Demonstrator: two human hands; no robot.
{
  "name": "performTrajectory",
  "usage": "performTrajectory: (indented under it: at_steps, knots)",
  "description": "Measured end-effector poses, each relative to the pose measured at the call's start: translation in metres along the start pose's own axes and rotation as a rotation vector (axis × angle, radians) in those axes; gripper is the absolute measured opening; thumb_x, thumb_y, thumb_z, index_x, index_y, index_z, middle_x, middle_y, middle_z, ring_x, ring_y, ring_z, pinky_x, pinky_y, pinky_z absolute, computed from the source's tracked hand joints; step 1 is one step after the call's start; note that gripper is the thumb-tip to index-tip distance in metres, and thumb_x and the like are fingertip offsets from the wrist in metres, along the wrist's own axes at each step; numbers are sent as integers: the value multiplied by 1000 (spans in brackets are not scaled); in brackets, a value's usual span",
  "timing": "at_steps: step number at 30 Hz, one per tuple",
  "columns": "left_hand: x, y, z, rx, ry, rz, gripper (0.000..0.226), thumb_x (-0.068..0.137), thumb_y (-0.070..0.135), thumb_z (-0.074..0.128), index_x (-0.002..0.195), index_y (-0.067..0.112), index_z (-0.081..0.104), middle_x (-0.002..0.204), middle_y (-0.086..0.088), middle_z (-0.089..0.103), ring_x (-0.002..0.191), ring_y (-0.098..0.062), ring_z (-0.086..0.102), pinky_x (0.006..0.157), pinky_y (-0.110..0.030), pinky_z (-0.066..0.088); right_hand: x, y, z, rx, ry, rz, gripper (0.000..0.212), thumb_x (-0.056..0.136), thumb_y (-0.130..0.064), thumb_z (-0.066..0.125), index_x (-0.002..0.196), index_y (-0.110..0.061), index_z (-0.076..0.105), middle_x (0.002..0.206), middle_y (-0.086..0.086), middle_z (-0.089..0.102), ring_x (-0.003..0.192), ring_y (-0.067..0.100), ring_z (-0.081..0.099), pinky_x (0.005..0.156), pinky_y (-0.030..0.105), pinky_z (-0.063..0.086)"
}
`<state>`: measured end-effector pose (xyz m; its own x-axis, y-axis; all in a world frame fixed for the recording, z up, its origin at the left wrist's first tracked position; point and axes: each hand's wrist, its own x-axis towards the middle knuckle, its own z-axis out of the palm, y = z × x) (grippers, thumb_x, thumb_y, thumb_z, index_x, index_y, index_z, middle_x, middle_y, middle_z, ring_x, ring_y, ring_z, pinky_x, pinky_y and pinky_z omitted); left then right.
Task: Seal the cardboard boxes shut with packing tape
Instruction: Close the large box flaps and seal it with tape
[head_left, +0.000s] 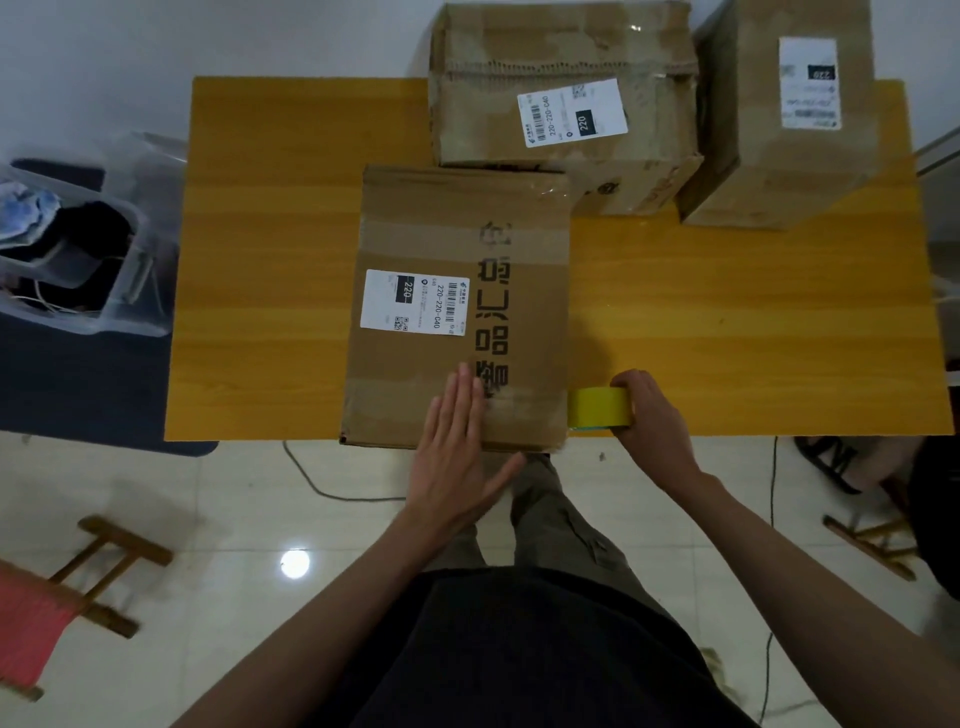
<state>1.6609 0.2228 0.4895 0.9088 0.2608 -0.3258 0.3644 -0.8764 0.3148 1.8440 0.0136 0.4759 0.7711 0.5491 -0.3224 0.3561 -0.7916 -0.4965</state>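
Observation:
A cardboard box (457, 249) with a white shipping label and black printed characters lies at the near edge of the yellow table (727, 312). My left hand (457, 441) lies flat, fingers straight, on the box's near end. My right hand (654, 415) grips a yellow roll of packing tape (597, 408) pressed against the box's near right corner. Two more cardboard boxes stand at the back: one (561, 98) behind the near box, one (789, 114) at the far right.
A clear plastic bin (78, 249) with clutter stands left of the table. A wooden stool with a red seat (57, 597) is on the tiled floor at lower left. Cables run along the floor under the table edge.

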Motion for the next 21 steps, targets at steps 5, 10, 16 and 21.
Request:
performTrajectory:
  at_steps: [5,10,16,21]
  knots:
    - [16,12,1,40,-4,75,101,95,78,14,160,5,-12,168,-12,-20,156,-22,-15,128,-46,9,12,32,-32,-1,-153,34,56,70,-25,90,115,-15,60,114,0,52,93,18,55,68,32,43]
    - [15,-5,-2,53,43,17,115,87,87,24,160,3,-9,168,-13,-16,157,-25,-12,128,-45,6,63,64,-35,54,-362,252,57,66,-17,93,114,-6,64,111,17,58,106,33,56,72,32,38]
    - [12,-1,1,65,48,7,116,87,87,19,159,-1,-5,168,-18,-14,157,-29,-10,128,-46,5,112,76,-21,348,-111,485,58,80,-5,81,133,-8,57,139,20,45,114,40,54,84,45,51]
    - [26,21,2,28,7,70,118,87,86,26,158,0,-11,167,-17,-20,156,-28,-16,128,-47,5,118,77,-12,416,-46,507,53,89,6,66,139,3,51,126,18,57,102,31,57,80,38,44]
